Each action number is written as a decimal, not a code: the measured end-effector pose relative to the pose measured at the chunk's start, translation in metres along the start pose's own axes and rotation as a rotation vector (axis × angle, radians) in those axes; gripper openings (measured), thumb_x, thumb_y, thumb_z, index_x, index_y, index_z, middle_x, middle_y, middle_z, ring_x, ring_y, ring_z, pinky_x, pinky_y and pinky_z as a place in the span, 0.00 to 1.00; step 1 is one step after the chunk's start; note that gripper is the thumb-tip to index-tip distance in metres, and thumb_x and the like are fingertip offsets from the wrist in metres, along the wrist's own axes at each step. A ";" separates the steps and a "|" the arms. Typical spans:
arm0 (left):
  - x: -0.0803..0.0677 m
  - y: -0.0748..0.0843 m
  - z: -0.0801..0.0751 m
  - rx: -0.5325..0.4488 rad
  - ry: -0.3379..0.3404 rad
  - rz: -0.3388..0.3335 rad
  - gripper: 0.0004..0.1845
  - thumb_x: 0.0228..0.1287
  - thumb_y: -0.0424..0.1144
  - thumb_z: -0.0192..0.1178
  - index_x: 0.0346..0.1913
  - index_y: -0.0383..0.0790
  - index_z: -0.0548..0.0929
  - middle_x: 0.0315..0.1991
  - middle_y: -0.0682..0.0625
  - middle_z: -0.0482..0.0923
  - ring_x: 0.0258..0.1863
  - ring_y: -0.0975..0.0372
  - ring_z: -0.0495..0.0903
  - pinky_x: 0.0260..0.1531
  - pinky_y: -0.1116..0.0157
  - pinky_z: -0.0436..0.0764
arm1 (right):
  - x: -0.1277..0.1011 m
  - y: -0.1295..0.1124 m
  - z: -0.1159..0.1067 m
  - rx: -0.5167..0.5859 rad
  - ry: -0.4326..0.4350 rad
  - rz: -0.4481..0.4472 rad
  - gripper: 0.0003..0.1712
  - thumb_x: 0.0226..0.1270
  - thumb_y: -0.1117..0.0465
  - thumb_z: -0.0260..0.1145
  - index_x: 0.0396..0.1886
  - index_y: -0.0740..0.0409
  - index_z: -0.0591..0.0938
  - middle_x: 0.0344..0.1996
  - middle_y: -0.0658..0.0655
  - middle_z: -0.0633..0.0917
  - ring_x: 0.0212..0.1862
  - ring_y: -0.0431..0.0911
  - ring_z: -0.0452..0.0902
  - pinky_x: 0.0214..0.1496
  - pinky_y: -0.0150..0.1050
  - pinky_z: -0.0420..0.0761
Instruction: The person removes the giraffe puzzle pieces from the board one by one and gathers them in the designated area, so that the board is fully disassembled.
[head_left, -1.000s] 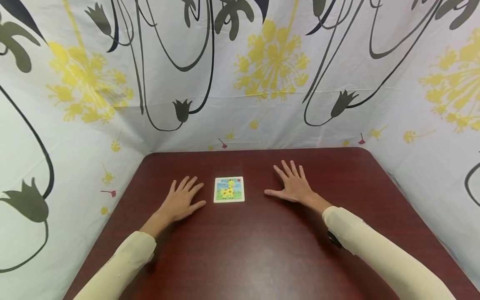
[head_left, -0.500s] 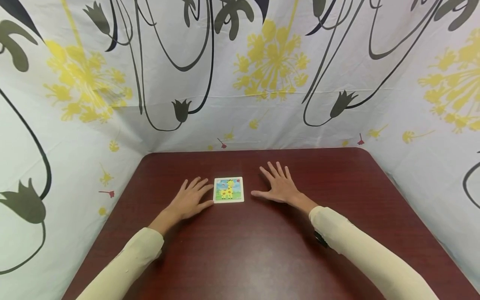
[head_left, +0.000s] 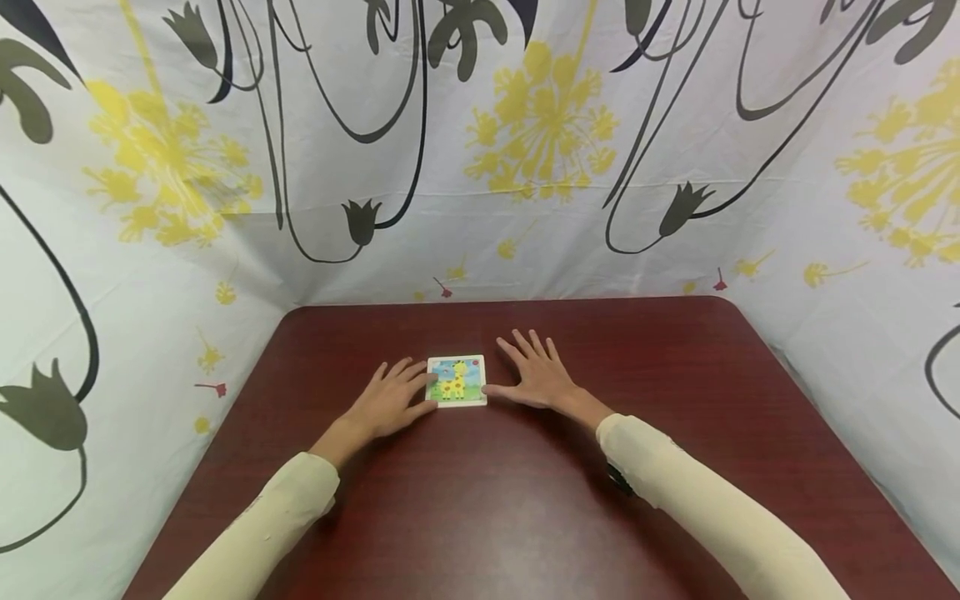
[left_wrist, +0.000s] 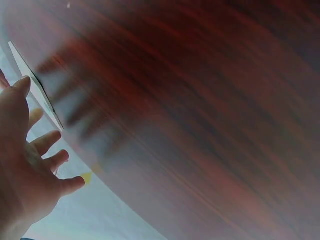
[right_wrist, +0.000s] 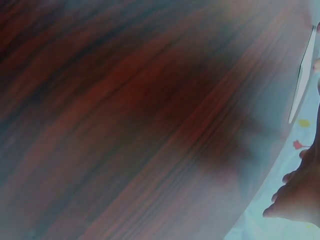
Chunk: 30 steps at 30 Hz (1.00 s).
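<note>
Left hand lies flat on the table, fingers straight, tips touching the left edge of the giraffe card at mid-table; on the other side the right hand is flat too, thumb at the card's right edge, neither gripping. It looks like the approach step, with a pinch of both edges needed for any lift. No writing readable on the card, only the giraffe picture

Both wrist views blurred, puzzle card seen only edge-on as a thin white sliver, right hand cut by frame edge, left hand cropped at left border; head view too small to tell fingertip contact with card.
</note>
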<state>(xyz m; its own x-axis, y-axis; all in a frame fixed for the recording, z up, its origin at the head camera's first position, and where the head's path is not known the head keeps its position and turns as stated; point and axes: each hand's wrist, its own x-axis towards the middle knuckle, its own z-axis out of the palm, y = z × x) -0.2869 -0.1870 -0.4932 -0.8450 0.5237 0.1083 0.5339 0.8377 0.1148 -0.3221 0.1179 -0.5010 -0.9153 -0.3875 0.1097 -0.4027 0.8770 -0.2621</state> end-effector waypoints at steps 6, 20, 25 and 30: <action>0.001 0.001 0.001 -0.007 -0.012 0.002 0.30 0.67 0.61 0.51 0.68 0.52 0.70 0.69 0.46 0.63 0.71 0.48 0.56 0.64 0.39 0.53 | 0.003 -0.011 0.003 0.028 -0.024 -0.008 0.57 0.50 0.20 0.55 0.76 0.41 0.54 0.75 0.56 0.50 0.75 0.58 0.38 0.71 0.60 0.39; 0.004 0.000 0.004 -0.063 -0.044 -0.041 0.30 0.67 0.62 0.52 0.67 0.54 0.71 0.70 0.47 0.61 0.71 0.48 0.54 0.63 0.40 0.56 | 0.017 -0.027 0.013 0.103 0.030 -0.118 0.46 0.57 0.29 0.61 0.72 0.44 0.65 0.72 0.59 0.59 0.73 0.60 0.50 0.69 0.61 0.50; 0.005 -0.001 0.005 -0.099 -0.049 -0.040 0.30 0.66 0.62 0.52 0.67 0.54 0.71 0.71 0.48 0.60 0.71 0.47 0.54 0.63 0.39 0.56 | 0.024 -0.030 0.019 0.107 0.061 -0.150 0.42 0.59 0.32 0.61 0.70 0.44 0.67 0.69 0.55 0.66 0.70 0.54 0.57 0.66 0.59 0.58; 0.006 -0.002 0.005 -0.112 -0.053 -0.037 0.30 0.66 0.62 0.53 0.66 0.54 0.71 0.70 0.48 0.62 0.70 0.47 0.56 0.62 0.40 0.58 | 0.031 -0.036 0.022 0.153 0.091 -0.186 0.38 0.60 0.38 0.65 0.67 0.47 0.72 0.60 0.53 0.75 0.61 0.51 0.68 0.60 0.54 0.66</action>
<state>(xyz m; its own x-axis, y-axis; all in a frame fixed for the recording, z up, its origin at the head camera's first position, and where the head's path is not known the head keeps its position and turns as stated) -0.2929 -0.1848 -0.4975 -0.8631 0.5026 0.0500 0.4998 0.8357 0.2276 -0.3361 0.0679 -0.5096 -0.8249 -0.5051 0.2538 -0.5652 0.7368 -0.3709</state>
